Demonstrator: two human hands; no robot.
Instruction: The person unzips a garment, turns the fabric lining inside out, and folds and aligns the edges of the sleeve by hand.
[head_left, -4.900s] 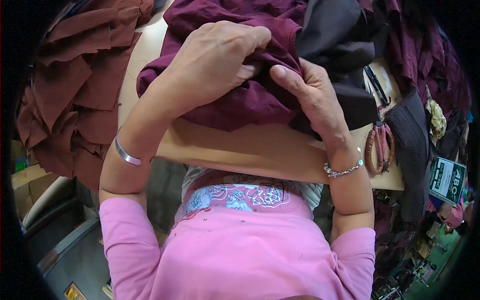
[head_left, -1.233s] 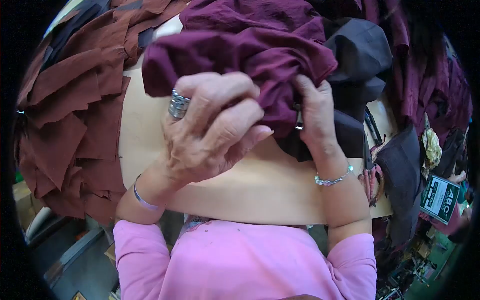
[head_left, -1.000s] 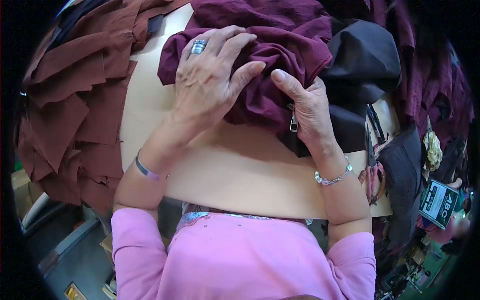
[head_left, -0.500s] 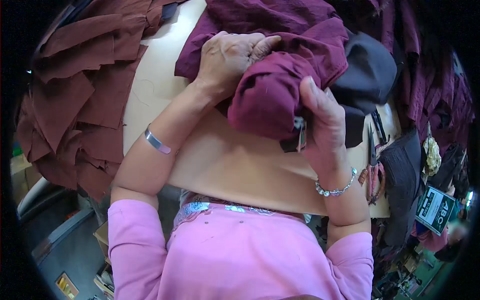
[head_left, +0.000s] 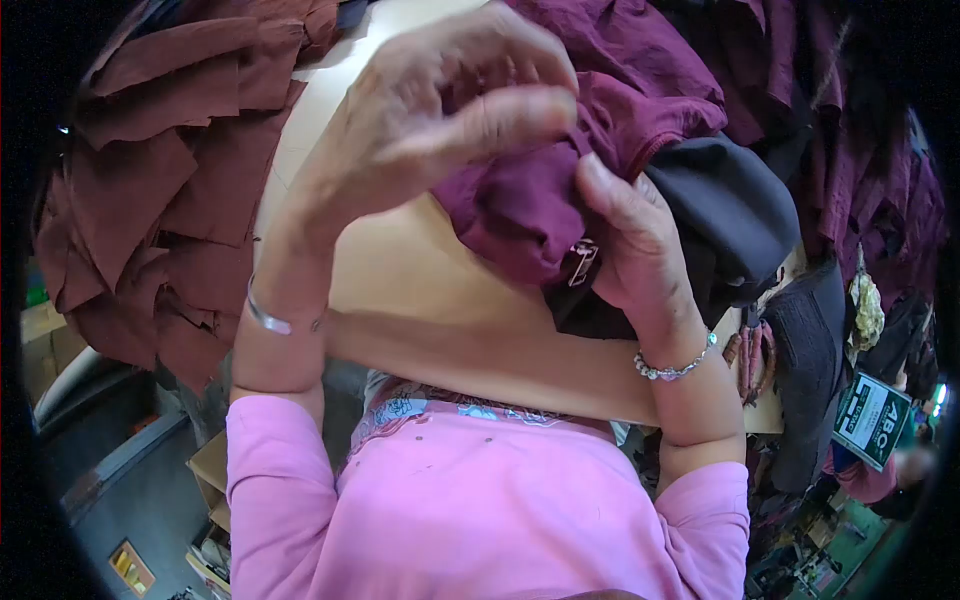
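Maroon cloth (head_left: 530, 205) lies bunched over the table (head_left: 400, 270), with black cloth (head_left: 725, 200) at its right side. My right hand (head_left: 640, 235) grips the maroon bundle, thumb on top and the other fingers mostly hidden. Beside that palm hangs a small metal zipper pull (head_left: 581, 262). Raised over the left part of the cloth, my left hand (head_left: 460, 110) is curved and blurred, its thumb and fingertips close together at the bundle's upper edge. Whether those fingertips hold a fold of cloth is unclear.
Brown fabric pieces (head_left: 150, 180) are layered at the left. Scissors with wrapped handles (head_left: 755, 360) rest at the table's right edge, near dark grey cloth (head_left: 808, 350). More maroon cloth hangs at the right, above a green box (head_left: 872, 420). Part of another person (head_left: 870, 475) shows at far right.
Compared with half a second ago, my left hand has lifted off the cloth and its fingers have uncurled from a fist. My right hand still grips the bundle, whose folds have shifted.
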